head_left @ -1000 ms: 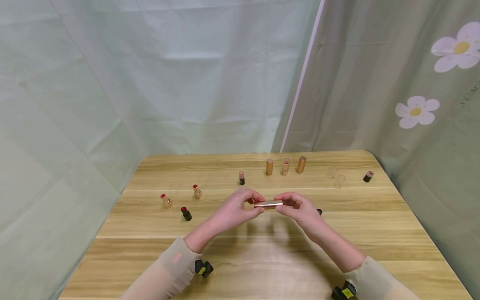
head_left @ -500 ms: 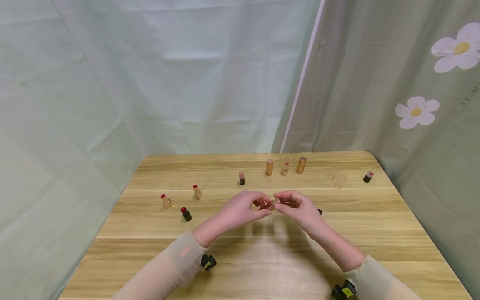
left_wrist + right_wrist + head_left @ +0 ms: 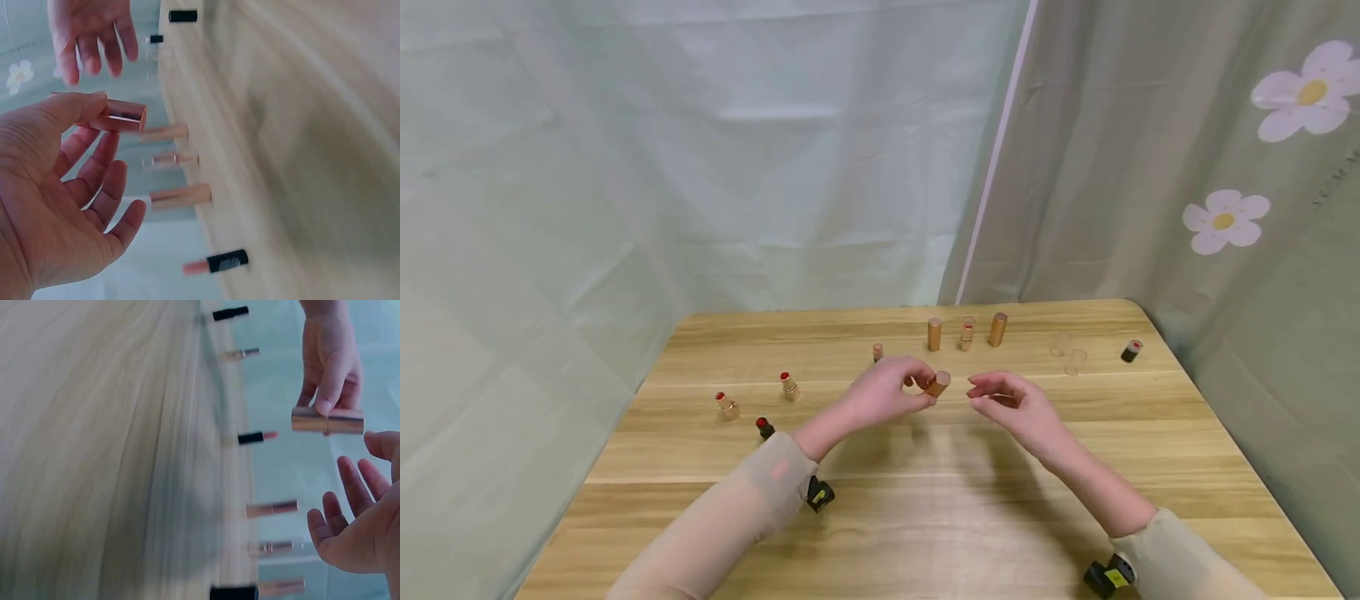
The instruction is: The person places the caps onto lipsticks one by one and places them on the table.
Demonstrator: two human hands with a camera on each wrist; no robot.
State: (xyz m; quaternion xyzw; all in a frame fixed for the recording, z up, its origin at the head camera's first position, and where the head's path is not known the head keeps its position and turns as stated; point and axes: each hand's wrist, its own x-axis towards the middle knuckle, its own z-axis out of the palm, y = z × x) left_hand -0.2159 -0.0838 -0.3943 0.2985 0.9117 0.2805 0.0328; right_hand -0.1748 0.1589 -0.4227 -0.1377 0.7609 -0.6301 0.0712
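My left hand pinches a rose-gold lipstick tube between thumb and fingers, above the middle of the table. In the right wrist view the capped tube lies level, a seam line around its middle. The left wrist view shows the thumb along its side and the other fingers fanned loosely below. My right hand hovers just to the right of the tube, its fingers relaxed and holding nothing, a small gap between them.
Two rose-gold tubes and a clear-capped lipstick stand at the back. Uncapped gold lipsticks and a black one stand left. Clear caps and a black lipstick are at the right. My left arm partly hides a pink lipstick.
Both hands held the tube end to end, then tilted it. The right hand has let go and drawn off to the right; the left has raised the tube and turned its end toward the view.
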